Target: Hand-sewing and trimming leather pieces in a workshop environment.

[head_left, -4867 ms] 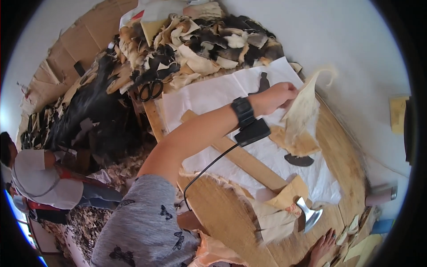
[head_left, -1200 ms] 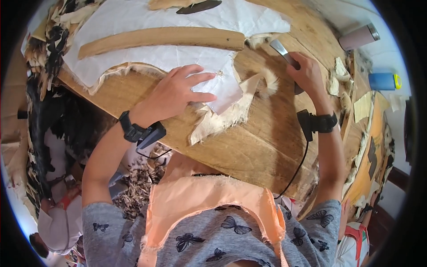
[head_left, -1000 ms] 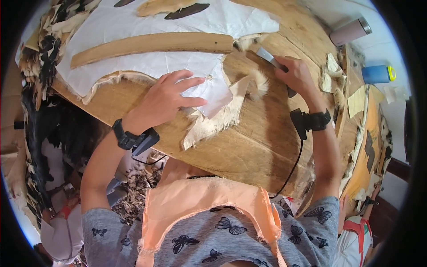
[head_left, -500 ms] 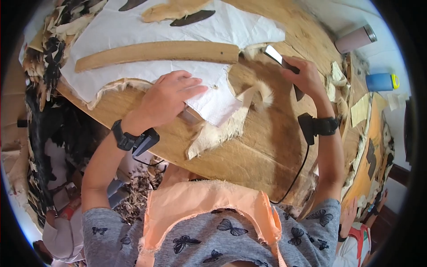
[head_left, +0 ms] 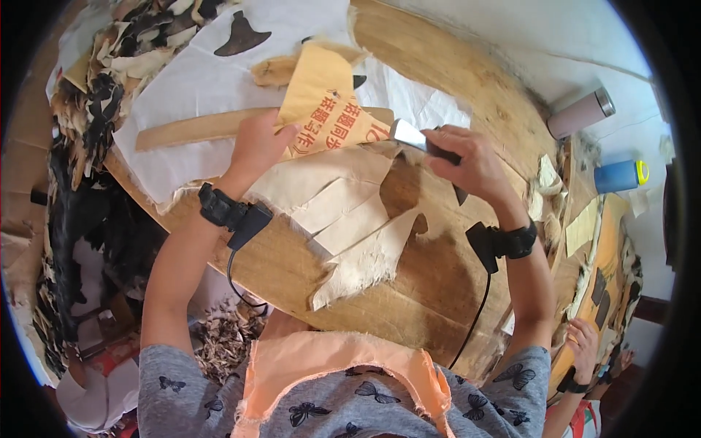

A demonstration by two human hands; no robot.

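Note:
My left hand (head_left: 259,146) is closed on the lower left edge of a yellow-tan sheet with red print (head_left: 321,98), which stands lifted off the table. In my right hand (head_left: 467,160) is a knife (head_left: 407,134) with a broad shiny blade and a dark handle. Its blade is at the sheet's right corner; whether they touch I cannot tell. Just below lies a pale hide (head_left: 343,212) with several slits and a ragged fringe. A flat wooden strip (head_left: 190,131) rests on a white sheet (head_left: 157,164), partly behind my left hand and the lifted sheet.
Dark curved pieces (head_left: 241,35) and a tan fur piece (head_left: 274,71) lie on the white sheet. Fur scraps (head_left: 102,73) pile up at the left. A pink tumbler (head_left: 582,113) and a blue bottle (head_left: 617,177) stand at the right. Another person's hand (head_left: 582,347) shows lower right.
My left hand has lifted the flap it lay on; a yellow, red-printed face now shows, and slit hide is uncovered below. My right hand has brought the knife left and down toward it.

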